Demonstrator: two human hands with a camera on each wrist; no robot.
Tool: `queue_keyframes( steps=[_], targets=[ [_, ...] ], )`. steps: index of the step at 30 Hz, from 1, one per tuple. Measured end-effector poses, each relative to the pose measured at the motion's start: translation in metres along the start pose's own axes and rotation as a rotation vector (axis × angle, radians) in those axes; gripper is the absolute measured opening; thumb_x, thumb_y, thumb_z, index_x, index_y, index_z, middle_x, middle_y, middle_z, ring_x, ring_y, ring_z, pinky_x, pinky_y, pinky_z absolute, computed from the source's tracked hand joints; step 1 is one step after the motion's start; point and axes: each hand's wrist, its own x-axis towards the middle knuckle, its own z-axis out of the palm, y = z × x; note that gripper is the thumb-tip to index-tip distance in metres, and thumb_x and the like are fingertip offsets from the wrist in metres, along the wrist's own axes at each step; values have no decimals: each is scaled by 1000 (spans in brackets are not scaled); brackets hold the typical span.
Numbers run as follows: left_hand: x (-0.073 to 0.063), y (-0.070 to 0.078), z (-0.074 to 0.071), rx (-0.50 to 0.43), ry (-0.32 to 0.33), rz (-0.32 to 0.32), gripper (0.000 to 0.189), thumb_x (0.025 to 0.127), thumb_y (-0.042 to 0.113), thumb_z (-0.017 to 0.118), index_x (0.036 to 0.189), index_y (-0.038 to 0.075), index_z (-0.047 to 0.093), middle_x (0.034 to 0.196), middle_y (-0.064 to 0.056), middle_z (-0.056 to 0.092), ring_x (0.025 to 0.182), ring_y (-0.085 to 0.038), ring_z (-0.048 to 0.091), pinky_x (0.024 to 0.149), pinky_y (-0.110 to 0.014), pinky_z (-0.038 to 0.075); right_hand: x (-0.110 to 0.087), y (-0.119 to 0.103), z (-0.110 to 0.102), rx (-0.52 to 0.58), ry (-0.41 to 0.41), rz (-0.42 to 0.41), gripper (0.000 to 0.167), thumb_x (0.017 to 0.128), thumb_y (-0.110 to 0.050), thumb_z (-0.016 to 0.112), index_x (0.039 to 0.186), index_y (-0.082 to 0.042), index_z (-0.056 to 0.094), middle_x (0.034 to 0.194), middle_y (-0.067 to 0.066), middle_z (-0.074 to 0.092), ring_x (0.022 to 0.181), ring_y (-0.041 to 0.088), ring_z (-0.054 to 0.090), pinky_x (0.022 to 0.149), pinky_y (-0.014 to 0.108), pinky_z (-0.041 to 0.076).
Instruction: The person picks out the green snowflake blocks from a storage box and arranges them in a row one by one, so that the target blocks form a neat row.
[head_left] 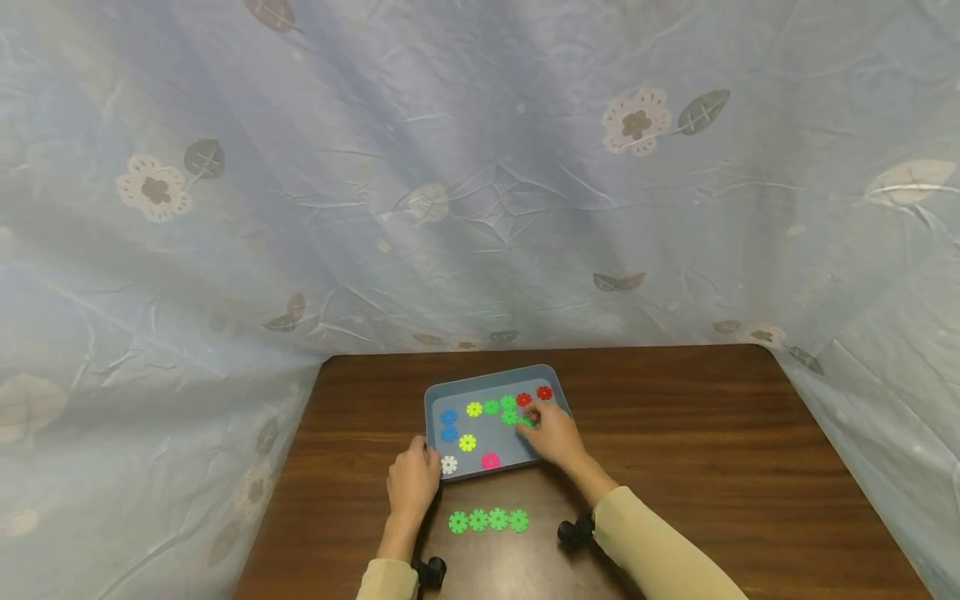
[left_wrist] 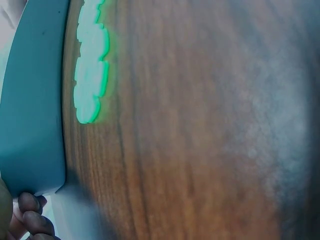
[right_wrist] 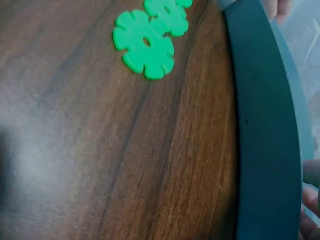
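Observation:
A shallow blue-grey tray (head_left: 480, 386) sits on the table with notched plastic snowflake discs inside. My left hand (head_left: 414, 479) grips its near-left corner, the fingers (left_wrist: 37, 222) curled at the tray wall in the left wrist view. Reaching over the tray's right side, my right hand (head_left: 553, 433) has thumb and forefinger around a green snowflake disc (head_left: 527, 422), partly hidden by the fingers. Close to it lie another green disc (head_left: 509, 417) and a red disc (head_left: 523, 400). The right wrist view shows only parts of these fingers (right_wrist: 310, 200) behind the tray wall.
On the wooden table (head_left: 675, 433), in front of the tray, several green discs (head_left: 488, 521) form a row. The tray also bears blue discs (head_left: 448, 426), yellow discs (head_left: 467, 442), a pink disc (head_left: 491, 461) and a white disc (head_left: 448, 464). A patterned curtain (head_left: 480, 208) hangs behind.

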Motion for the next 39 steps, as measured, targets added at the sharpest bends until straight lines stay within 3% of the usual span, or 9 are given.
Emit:
queue_keyframes(
  steps=[8,18,25,39],
  targets=[
    [-2,1,2,-7,-23,-15,29,100,16,60,121,-3,69,56,1,46,47,-19,44,44,-36,37,6,5,2,-69,-47,80,36,86,-24,85,112,-1,74,98,9,71,93,27,67,84,50,53],
    [0,2,2,3,-23,-23,30,99,17,60,120,-1,69,59,0,49,50,-21,46,46,-38,39,10,5,1,-136,-96,103,27,86,-23,85,101,-3,73,95,7,70,89,26,66,82,49,52],
    [-1,3,2,19,-12,-10,28,98,16,61,118,-1,70,61,-1,50,50,-21,46,45,-38,39,8,6,0,-39,-64,73,16,88,-16,79,97,-6,69,80,-2,62,75,16,58,72,40,49],
    [1,-1,0,28,-2,1,26,98,16,61,116,-2,69,63,-6,56,48,-20,46,45,-38,40,-11,-4,-14,157,-24,0,12,90,-14,79,96,-10,69,80,-5,63,72,11,57,68,33,47]
  ],
)
